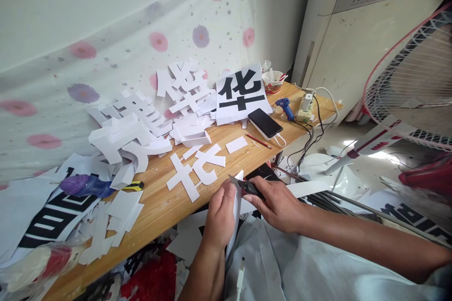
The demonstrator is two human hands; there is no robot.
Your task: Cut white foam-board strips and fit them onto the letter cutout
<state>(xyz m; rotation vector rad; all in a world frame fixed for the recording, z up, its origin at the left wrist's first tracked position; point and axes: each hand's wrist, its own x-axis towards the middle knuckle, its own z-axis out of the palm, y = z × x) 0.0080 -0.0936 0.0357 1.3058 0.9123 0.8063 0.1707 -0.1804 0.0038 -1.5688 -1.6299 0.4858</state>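
Observation:
My left hand (221,214) grips a narrow strip of white foam board (238,200), held on edge over my lap just off the table's front edge. In my right hand (280,204) is a black utility knife (249,187), its blade bare and touching or very close to the strip's upper end. Beyond my hands, white cut-out character pieces (183,177) lie flat on the wooden table (158,200). A small white rectangle (236,145) and a dark red pencil (258,141) rest behind them.
White cut-outs (130,124) are heaped along the wall. A printed character sheet (240,94), phone (265,123), blue glue gun (285,108) and power strip (305,106) occupy the right end. At left are a purple-blue bottle (84,185) and yellow-black cutter (134,186). A fan (413,80) stands right.

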